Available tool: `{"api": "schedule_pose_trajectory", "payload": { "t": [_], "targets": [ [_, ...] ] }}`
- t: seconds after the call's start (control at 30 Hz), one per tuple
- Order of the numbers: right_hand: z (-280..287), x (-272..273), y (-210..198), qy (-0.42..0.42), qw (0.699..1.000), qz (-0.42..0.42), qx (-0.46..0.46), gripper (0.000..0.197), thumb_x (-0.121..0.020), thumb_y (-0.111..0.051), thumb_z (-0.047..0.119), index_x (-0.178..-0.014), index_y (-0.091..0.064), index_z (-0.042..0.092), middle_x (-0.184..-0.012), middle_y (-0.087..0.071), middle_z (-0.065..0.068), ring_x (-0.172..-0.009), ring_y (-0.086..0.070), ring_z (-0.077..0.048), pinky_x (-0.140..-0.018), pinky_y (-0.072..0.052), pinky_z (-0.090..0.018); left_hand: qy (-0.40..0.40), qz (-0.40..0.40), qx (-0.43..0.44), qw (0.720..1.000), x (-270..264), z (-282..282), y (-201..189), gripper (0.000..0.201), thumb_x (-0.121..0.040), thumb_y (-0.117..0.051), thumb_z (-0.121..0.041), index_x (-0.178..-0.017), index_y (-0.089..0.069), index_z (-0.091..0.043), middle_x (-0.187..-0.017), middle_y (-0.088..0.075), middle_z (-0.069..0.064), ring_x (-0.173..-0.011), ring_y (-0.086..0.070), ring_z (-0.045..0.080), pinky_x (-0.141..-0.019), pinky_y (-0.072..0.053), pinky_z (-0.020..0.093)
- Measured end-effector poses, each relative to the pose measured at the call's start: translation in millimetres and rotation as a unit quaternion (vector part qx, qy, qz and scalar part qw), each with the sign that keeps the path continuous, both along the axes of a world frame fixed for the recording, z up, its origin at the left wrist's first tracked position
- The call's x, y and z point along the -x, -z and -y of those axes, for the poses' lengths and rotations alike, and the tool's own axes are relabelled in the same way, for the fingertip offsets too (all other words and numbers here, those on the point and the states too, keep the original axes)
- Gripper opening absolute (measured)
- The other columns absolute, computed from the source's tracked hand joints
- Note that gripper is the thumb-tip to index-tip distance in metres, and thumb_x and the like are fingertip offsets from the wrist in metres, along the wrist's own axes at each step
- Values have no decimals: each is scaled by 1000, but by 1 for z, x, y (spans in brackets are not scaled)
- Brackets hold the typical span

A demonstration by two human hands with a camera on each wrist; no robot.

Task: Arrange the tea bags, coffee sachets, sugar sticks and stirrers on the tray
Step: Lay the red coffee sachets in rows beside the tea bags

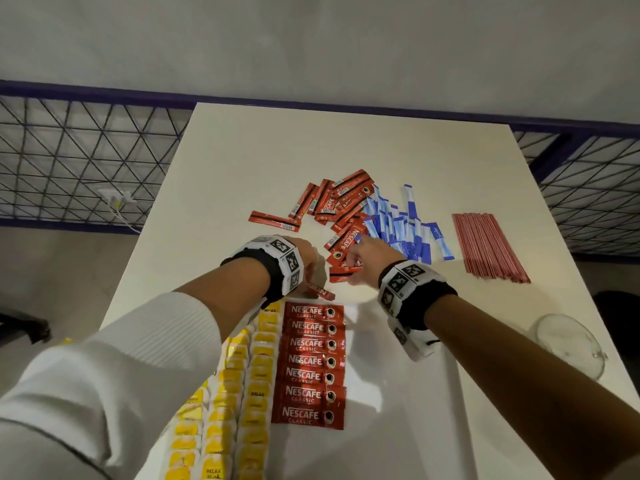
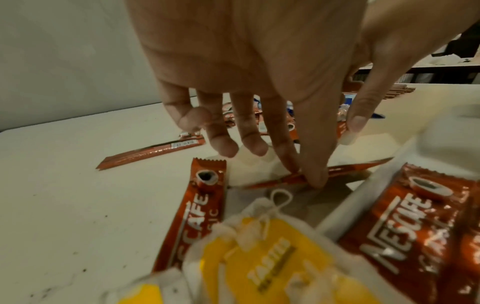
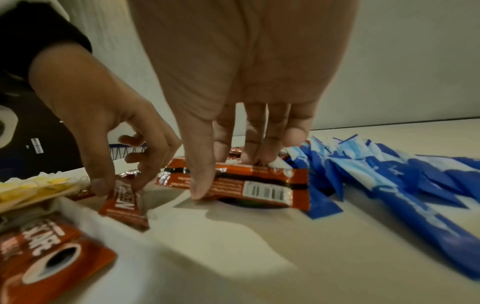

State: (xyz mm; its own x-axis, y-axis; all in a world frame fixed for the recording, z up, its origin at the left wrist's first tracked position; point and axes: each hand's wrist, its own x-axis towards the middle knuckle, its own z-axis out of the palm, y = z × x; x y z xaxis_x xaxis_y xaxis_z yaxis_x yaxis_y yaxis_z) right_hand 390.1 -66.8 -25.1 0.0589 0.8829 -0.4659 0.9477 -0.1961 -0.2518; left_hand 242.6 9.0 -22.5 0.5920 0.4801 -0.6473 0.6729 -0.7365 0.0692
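My left hand [image 1: 310,268] pinches one red coffee sachet [image 2: 345,167] between thumb and forefinger just beyond the far rim of the white tray [image 1: 375,379]. My right hand [image 1: 353,259] grips a small stack of red sachets [image 3: 259,188] at the near edge of the loose coffee sachet pile [image 1: 341,206]. On the tray, yellow tea bags [image 1: 239,396] lie in rows at the left. A column of several coffee sachets [image 1: 310,367] lies beside them. Blue sugar sticks [image 1: 405,226] and red stirrers [image 1: 485,245] lie on the table further right.
A clear glass bowl [image 1: 568,344] stands near the table's right edge. One stray sachet [image 1: 273,221] lies left of the pile. A wire mesh fence [image 1: 86,157] runs behind the white table [image 1: 277,150].
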Motion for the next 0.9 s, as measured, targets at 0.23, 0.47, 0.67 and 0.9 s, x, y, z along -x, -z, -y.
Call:
{"api": "schedule_pose_trajectory", "payload": {
  "t": [0.23,0.47,0.67,0.9],
  "targets": [
    [-24,8,3,-108,994,32,-11,25,-78,-69,6,-101,-60,11,-121,-39,-4,-112,-42,-23,-90,-44,-33,-55,25,-35,998,7,-7,5,19,-69,-70,-44,-65,-54,-34,-76,-52,-16,-65,-47,9,-58,-36,18],
    [-42,6,3,-141,984,104,19,66,-76,-71,7,-133,-38,12,-137,-38,-6,-122,-43,-26,-96,-39,-35,-10,45,26,999,4,-15,9,30,-83,-66,-17,-112,-64,-26,-122,-54,-6,-112,-52,17,-80,-37,21],
    [-50,10,-1,-114,985,104,82,40,-94,-46,5,-133,-41,0,-139,-36,-18,-127,-41,-31,-103,-32,-31,-61,94,43,993,9,-21,16,13,-80,-66,-18,-93,-62,-17,-97,-56,-7,-89,-50,12,-70,-37,18],
    [-52,7,7,-63,996,35,57,39,-86,-57,3,-125,-49,4,-104,-45,5,-104,-44,-19,-95,-36,-29,-191,133,30,972,24,-37,2,32,-89,-54,-13,-68,-31,-23,-69,-45,-4,-71,-48,19,-61,-38,23]
  ]
}}
